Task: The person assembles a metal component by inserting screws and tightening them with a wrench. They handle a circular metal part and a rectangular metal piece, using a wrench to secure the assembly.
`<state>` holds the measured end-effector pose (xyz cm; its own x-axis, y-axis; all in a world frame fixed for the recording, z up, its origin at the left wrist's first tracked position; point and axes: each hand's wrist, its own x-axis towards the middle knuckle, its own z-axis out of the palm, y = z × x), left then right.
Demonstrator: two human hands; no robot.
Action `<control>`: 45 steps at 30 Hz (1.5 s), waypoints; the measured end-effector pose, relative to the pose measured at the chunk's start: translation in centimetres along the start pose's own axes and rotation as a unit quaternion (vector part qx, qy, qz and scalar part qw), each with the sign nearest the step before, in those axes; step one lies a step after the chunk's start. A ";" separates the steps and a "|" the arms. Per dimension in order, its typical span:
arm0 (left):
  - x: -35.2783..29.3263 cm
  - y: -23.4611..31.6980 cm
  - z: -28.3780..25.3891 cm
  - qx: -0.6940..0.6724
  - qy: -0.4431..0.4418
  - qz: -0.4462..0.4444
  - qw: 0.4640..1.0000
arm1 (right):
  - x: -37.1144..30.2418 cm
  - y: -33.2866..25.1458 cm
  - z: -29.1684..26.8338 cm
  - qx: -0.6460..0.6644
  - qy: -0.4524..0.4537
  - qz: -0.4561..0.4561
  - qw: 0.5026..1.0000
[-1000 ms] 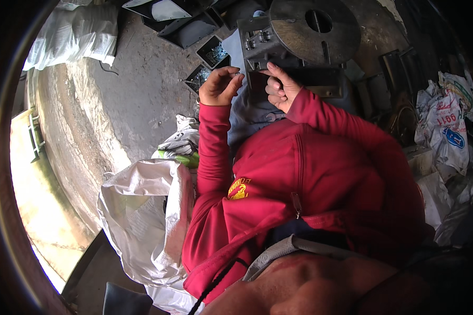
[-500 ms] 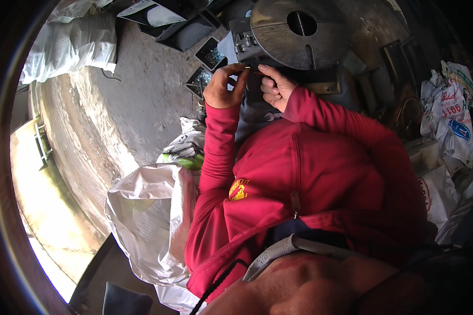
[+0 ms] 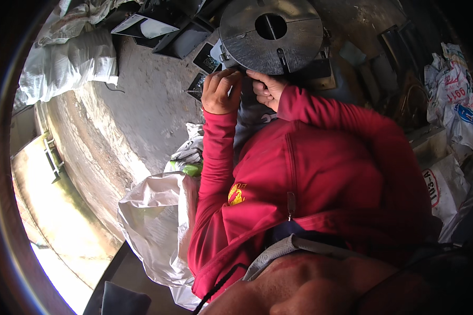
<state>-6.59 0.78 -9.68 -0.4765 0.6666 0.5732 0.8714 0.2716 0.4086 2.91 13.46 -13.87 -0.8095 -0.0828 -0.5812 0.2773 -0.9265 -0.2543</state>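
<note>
My left hand (image 3: 222, 91) has its fingers bent down and pressed together at the near left edge of a round dark metal disc (image 3: 299, 39). Whatever it grips is hidden behind the fingers. Beside it, my right hand (image 3: 268, 89) is closed, with the index finger reaching toward the left hand and the other fingers curled in. Its fingertip is at the disc's near edge, and anything it pinches is out of sight. The disc has a round central hole and a short slot. Below the right hand lies a grey, spanner-shaped form (image 3: 268, 117) on dark cloth.
Small dark trays (image 3: 207, 58) stand left of the disc, with larger dark bins (image 3: 183, 39) beyond. An open white sack (image 3: 152, 210) is by my left elbow. White printed bags (image 3: 454, 100) lie at the far right, and metal pieces (image 3: 399, 50) lean right of the disc.
The disc appears further left and lower in view. Both hands have come to its near edge, and the small brass-coloured piece seen earlier at the left fingertips is now hidden.
</note>
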 end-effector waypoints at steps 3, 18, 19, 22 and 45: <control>-0.5 0.5 0.4 -0.022 0.032 -0.059 0.998 | 0.3 0.1 0.0 0.001 -0.020 -0.003 1.000; -0.6 2.5 0.7 0.028 0.045 -0.161 0.985 | 0.7 0.3 -0.3 -0.075 -0.017 0.002 0.997; -0.6 3.2 0.8 -0.013 0.059 -0.219 0.974 | 0.6 0.3 -0.3 -0.079 -0.025 0.001 0.997; -0.9 2.6 1.0 0.006 0.058 -0.188 0.980 | 0.6 0.3 -0.2 -0.087 -0.015 -0.014 0.996; -1.2 1.9 1.9 0.015 0.070 -0.194 0.978 | 4.8 2.3 -2.3 -0.143 -0.032 -0.040 0.988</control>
<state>-4.12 1.79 -10.94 -0.7813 0.4087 0.4718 0.6242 0.5064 0.5950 0.87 11.78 -19.07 -0.8635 -0.0457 -0.5024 0.3389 -0.7901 -0.5107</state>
